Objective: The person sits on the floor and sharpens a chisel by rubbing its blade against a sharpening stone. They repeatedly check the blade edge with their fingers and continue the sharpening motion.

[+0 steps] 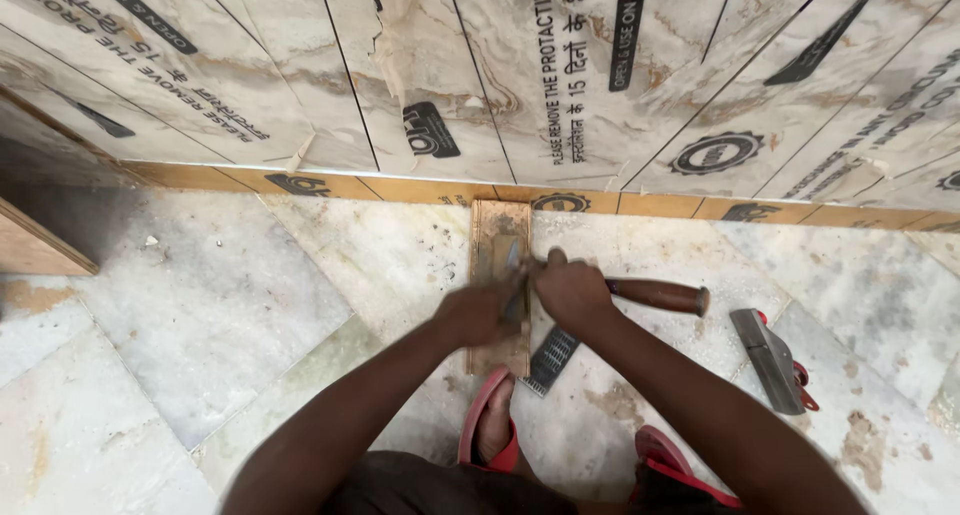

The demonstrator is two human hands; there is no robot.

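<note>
**Board** (497, 237): narrow strip of wood or ply, lying flat on the stone floor (210, 305), its far end touching the base of the film-covered wall panels (450, 75). The near end sits under a red sandal (487, 427), which seems to pin it. Judged stiff and light, rough-faced, with edges that may splinter. Best held flat by pressing on top, away from the cutting spot.

**Chisel** (655, 296): dark wooden handle pointing to the right, blade end hidden by the hands over the board. Judged hard, moderately heavy and sharp at the tip. The handle is the safe place to take it; the smooth wood could slip in a dusty palm.

**Right hand** (572, 290): closed around the chisel near where handle meets blade.

**Left hand** (478, 312): blurred, resting on the board beside the blade. It seems to steady the blade or the board; how its fingers are set cannot be told.

**Ridged tool** (551, 359): small flat metal piece with a toothed or grooved face, on the floor just right of the board, partly under the right forearm. Kind uncertain; possibly a rasp.

**Plane** (770, 360): grey metal body with red parts, on the floor well to the right. Untouched.

**Second sandal** (665, 453): red, near the bottom edge.
</note>
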